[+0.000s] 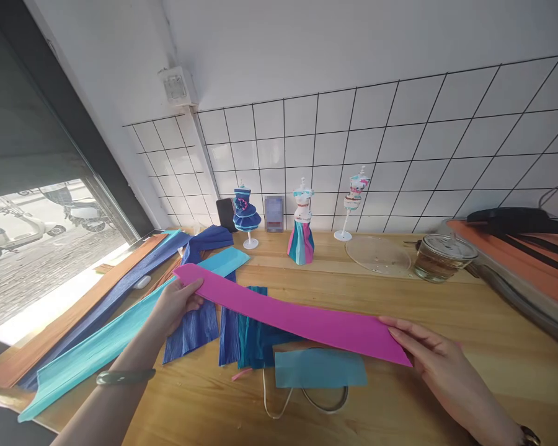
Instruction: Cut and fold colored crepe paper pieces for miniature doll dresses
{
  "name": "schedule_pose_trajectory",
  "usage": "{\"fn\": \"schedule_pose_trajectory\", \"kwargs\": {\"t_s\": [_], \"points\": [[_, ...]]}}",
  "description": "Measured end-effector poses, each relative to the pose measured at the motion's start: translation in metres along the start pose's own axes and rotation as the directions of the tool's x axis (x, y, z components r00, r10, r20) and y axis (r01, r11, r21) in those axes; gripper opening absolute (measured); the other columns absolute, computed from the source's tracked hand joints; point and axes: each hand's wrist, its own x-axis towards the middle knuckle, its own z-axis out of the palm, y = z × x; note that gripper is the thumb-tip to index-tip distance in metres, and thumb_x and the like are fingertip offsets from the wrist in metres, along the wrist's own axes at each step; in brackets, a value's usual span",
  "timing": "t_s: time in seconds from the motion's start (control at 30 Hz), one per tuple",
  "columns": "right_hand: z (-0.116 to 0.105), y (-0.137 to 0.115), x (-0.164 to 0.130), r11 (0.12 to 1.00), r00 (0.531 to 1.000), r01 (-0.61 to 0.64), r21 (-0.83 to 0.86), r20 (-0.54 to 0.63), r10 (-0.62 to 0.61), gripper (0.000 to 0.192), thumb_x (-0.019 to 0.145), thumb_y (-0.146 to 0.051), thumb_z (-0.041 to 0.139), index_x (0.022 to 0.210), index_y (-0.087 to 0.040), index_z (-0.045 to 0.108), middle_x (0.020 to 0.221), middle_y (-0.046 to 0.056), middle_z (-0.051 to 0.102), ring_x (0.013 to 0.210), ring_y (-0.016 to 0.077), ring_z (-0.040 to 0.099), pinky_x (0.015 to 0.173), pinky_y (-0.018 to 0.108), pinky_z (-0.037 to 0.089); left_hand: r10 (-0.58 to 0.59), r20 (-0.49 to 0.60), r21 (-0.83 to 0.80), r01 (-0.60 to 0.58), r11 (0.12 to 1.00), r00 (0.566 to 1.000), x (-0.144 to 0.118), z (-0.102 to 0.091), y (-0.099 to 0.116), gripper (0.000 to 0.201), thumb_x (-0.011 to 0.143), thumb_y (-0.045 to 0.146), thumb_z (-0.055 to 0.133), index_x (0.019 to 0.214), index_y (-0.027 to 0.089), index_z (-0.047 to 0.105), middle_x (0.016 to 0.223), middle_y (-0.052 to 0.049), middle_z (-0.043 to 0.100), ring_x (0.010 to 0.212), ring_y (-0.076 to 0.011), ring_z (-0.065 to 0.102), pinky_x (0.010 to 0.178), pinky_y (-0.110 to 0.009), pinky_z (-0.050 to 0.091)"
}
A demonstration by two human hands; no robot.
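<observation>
3 mini mannequins (301,224), 1 magenta paper strip (297,319), 1 glass jar (441,257), 1 clear lid (376,254), 2 hands (174,303).

- I see the orange case (530,260) at the table's right edge cut off by the picture's edge.
- The white cord (279,406) runs under the teal sheet (320,368); its ends are hidden from me.
- The small framed card (274,214) by the wall is too small to read.
</observation>
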Motion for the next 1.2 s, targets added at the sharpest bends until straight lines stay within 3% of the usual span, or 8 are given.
{"fn": "schedule_pose_trajectory", "kwargs": {"t_s": [0.2,0.37,0.43,0.6,0.8,0.9,1.07,1.2], "points": [[0.002,-0.004,-0.002,1.0,0.99,0.012,-0.009,0.144,-0.011,0.055,0.072,-0.047,0.062,0.121,-0.025,0.055,0.12,0.002,0.059,0.112,0.0221,0.051,0.092,0.03,0.044,0.076,-0.043,0.046,-0.074,0.996,0.996,-0.007,-0.015,0.001,0.012,0.066,0.013,0.072,0.07,0.012,0.061,0.047,-0.001,0.059,0.035,-0.0087,0.052,0.033,-0.013,0.042],[0.011,-0.002,-0.01,0.997,0.97,0.064,-0.045,0.236,-0.052,0.083,0.066,-0.043,0.069,0.137,-0.024,0.032,0.134,0.005,0.046,0.121,0.0239,0.044,0.097,0.035,0.042,0.004,-0.171,-0.051,-0.013,0.999,0.985,-0.006,-0.025,-0.003,0.003,0.074,0.008,0.063,0.072,0.01,0.062,0.052,-0.006,0.064,0.038,-0.0111,0.058,0.037,-0.015,0.049],[0.012,0.0,-0.011,0.98,0.969,0.138,-0.145,0.226,-0.103,0.08,0.069,-0.044,0.067,0.137,-0.024,0.031,0.134,0.005,0.046,0.121,0.0242,0.045,0.098,0.036,0.041,0.002,-0.184,-0.068,-0.015,0.998,0.983,-0.004,-0.027,-0.004,0.007,0.078,0.009,0.059,0.071,0.01,0.062,0.053,-0.007,0.065,0.039,-0.0109,0.059,0.037,-0.014,0.05],[0.009,0.008,-0.009,0.771,0.913,0.407,-0.49,0.243,-0.327,0.041,0.084,-0.043,0.047,0.121,-0.026,0.052,0.126,0.006,0.054,0.118,0.0258,0.046,0.1,0.041,0.037,0.034,-0.209,-0.107,-0.058,0.993,0.977,0.002,-0.025,-0.008,0.01,0.078,0.006,0.058,0.069,0.011,0.059,0.05,-0.004,0.063,0.039,-0.0105,0.059,0.038,-0.014,0.05],[0.009,0.025,-0.006,0.52,0.858,0.484,-0.704,0.267,-0.438,0.077,0.073,-0.05,0.06,0.137,-0.021,0.028,0.136,0.011,0.042,0.121,0.0302,0.043,0.097,0.047,0.04,0.096,-0.221,-0.124,-0.126,0.984,0.97,0.007,-0.022,-0.007,0.01,0.078,0.006,0.058,0.072,0.013,0.055,0.053,-0.003,0.064,0.043,-0.0105,0.06,0.041,-0.015,0.051],[0.01,0.031,-0.005,0.444,0.818,0.514,-0.734,0.262,-0.512,0.064,0.081,-0.037,0.05,0.138,-0.022,0.025,0.134,0.01,0.044,0.12,0.0285,0.044,0.097,0.047,0.041,0.11,-0.212,-0.108,-0.135,0.985,0.971,0.006,-0.021,-0.009,0.009,0.078,0.007,0.059,0.081,0.014,0.055,0.056,-0.002,0.063,0.043,-0.0103,0.059,0.04,-0.015,0.051],[0.006,0.031,-0.006,0.377,0.751,0.579,-0.723,0.292,-0.593,0.047,0.086,-0.022,0.036,0.133,-0.023,0.037,0.127,0.008,0.051,0.115,0.026,0.049,0.093,0.042,0.044,0.106,-0.251,-0.026,-0.116,0.993,0.962,0.0,-0.026,-0.022,0.054,0.079,0.008,0.058,0.126,0.02,0.035,0.058,0.001,0.063,0.043,-0.0111,0.06,0.038,-0.017,0.05],[0.008,0.02,-0.009,0.422,0.753,0.632,-0.65,0.387,-0.531,0.027,0.09,-0.03,0.039,0.107,-0.023,0.058,0.102,0.007,0.062,0.096,0.0229,0.057,0.084,0.038,0.047,0.057,-0.275,0.105,-0.029,0.994,0.96,-0.009,-0.029,-0.027,0.078,0.08,0.008,0.057,0.14,0.018,0.009,0.056,0.001,0.061,0.045,-0.0131,0.061,0.04,-0.02,0.05]]}}
